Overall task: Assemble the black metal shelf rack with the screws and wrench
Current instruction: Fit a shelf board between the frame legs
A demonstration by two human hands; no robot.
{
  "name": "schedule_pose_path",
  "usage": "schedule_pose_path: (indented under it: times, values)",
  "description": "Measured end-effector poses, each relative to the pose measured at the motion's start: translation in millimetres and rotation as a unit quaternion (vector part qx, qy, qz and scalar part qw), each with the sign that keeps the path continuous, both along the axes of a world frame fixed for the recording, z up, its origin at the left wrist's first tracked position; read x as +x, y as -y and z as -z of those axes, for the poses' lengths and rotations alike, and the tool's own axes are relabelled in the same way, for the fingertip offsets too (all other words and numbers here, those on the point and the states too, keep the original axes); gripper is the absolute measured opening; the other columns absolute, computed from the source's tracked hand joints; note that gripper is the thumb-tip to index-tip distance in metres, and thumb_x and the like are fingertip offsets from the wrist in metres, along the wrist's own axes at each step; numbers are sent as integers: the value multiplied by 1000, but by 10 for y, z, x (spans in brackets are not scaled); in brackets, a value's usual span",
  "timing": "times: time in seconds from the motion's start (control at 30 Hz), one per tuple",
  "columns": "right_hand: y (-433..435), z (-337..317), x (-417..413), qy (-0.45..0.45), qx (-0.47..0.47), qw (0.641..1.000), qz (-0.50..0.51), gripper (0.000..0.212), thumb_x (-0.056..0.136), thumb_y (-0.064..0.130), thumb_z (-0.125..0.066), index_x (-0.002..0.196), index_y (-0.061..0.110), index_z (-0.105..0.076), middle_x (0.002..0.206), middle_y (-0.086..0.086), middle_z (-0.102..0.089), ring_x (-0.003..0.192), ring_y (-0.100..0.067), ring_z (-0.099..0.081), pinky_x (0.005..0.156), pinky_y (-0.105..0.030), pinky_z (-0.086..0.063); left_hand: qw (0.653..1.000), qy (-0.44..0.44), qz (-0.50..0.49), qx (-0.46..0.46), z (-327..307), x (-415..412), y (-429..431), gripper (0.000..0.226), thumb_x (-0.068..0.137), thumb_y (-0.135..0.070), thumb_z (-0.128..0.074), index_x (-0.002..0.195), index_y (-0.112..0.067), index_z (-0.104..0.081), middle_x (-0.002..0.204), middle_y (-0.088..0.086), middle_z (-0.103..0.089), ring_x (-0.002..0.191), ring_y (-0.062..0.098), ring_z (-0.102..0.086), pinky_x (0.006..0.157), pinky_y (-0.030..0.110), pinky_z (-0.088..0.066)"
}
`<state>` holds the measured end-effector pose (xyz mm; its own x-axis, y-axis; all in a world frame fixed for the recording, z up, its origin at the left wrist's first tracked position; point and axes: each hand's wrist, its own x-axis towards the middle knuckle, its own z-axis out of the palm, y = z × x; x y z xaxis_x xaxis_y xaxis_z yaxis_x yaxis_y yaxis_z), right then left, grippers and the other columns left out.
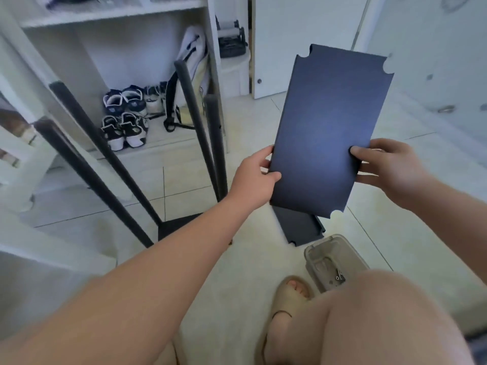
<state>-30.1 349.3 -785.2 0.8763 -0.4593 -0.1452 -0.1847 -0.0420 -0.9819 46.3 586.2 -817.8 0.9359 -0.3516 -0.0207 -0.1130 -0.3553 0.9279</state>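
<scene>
Both arms stretched forward, you hold the black shelf panel (329, 127) clear of the floor (tilted away from you). Your left hand (257, 171) grips its left edge, your right hand (387, 167) its right edge, beside the rack's upright posts (105, 146).

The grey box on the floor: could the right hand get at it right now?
Probably not yet: the right hand grips the panel, as does the left hand. The box lies below it, partly hidden by the knee, with nothing else over it; once the hand lets go, likely yes.
</scene>
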Motion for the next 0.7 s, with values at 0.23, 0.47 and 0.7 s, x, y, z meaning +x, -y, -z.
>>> schedule_pose_path:
  times: [0.23,0.47,0.7]
  values:
    - [-747,-720,-180,56,-13,996,-71,21,97,27,-67,94,6,-64,97,-6,-75,85,-29,-75,68,-36,-63,995,64,-47,-62,-698,-196,-889,61,95,-4,-54,143,-41,-51,112,-15,-64,100,8,-63,82,26,-54]
    - [-1778,-1057,141,100,46,985,-134,24,97,21,-67,82,12,-51,105,-15,-74,95,-38,-73,75,-46,-63,976,147,-150,-60,-1205,-83,-1789,56,95,5,-48,140,-27,-58,132,-16,-62,120,-1,-56,105,23,-43]
    - [-2592,-1181,713,149,136,977,-75,29,98,16,-66,82,13,-42,99,-15,-71,95,-37,-74,69,-39,-63,899,302,-317,-11,-1316,13,-2143,22,90,-23,-64,112,-26,-65,113,-11,-59,104,14,-58,90,41,-51]
